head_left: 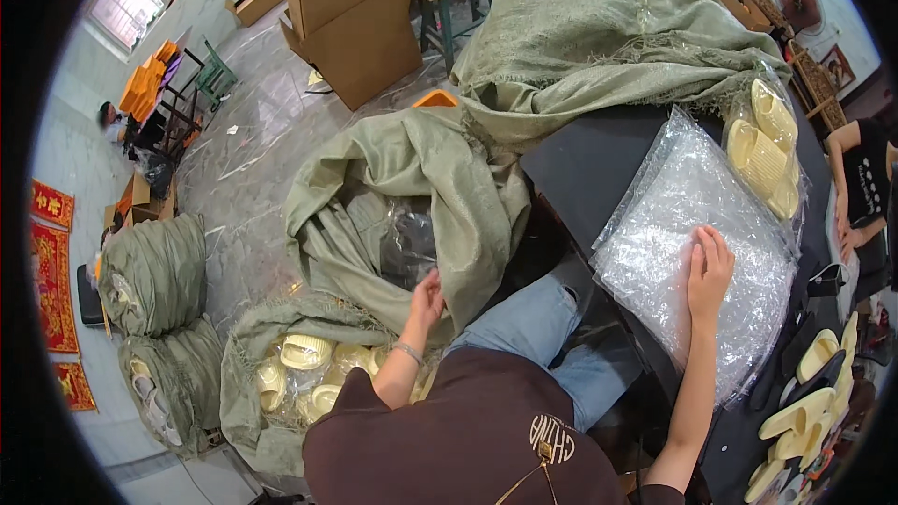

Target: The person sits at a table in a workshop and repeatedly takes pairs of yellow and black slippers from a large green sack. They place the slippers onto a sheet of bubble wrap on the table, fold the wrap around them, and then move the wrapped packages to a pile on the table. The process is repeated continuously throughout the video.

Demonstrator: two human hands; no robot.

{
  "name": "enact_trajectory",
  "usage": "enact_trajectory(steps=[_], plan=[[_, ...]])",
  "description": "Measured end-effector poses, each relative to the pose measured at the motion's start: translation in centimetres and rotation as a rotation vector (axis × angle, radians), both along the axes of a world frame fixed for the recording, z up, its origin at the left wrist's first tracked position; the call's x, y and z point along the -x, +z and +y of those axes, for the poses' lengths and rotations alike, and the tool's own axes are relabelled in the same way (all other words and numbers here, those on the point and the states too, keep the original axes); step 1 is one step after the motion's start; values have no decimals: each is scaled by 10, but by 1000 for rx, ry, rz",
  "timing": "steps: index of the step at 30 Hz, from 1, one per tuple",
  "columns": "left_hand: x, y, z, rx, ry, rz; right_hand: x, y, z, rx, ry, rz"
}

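Note:
My right hand lies on a stack of clear plastic bags on the dark table, fingers stretched out over the top bag. By the rim of an open green woven sack, my left hand is raised with its fingers loosely apart and nothing visible in them. Dark, shiny plastic shows inside that sack. Cream slippers in clear bags lie at the far right of the stack. More bagged cream slippers fill another woven sack at my left.
A large woven sack sits beyond the table. Loose cream slippers lie along the near right side. Two stuffed sacks stand by the left wall. Cardboard boxes stand at the back. Another person's arm shows at right.

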State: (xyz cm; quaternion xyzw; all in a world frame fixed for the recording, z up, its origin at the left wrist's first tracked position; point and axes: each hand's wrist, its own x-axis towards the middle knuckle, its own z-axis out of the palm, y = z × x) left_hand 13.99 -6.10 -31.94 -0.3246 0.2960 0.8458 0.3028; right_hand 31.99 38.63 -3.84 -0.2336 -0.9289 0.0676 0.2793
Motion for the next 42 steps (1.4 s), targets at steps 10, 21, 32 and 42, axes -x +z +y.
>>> enact_trajectory(steps=[10, 21, 32, 42], plan=[[20, -72, -7, -196, 300, -165, 0, 0, 5, 5, 31, 16], [54, -48, -3, 901, 449, 140, -4, -2, 6, 10, 26, 48], [118, -53, -83, 86, 670, 66, 2, -3, 4, 78, 43, 132], [129, -72, -37, 892, -137, 1068, -20, -6, 11, 57, -42, 140]])
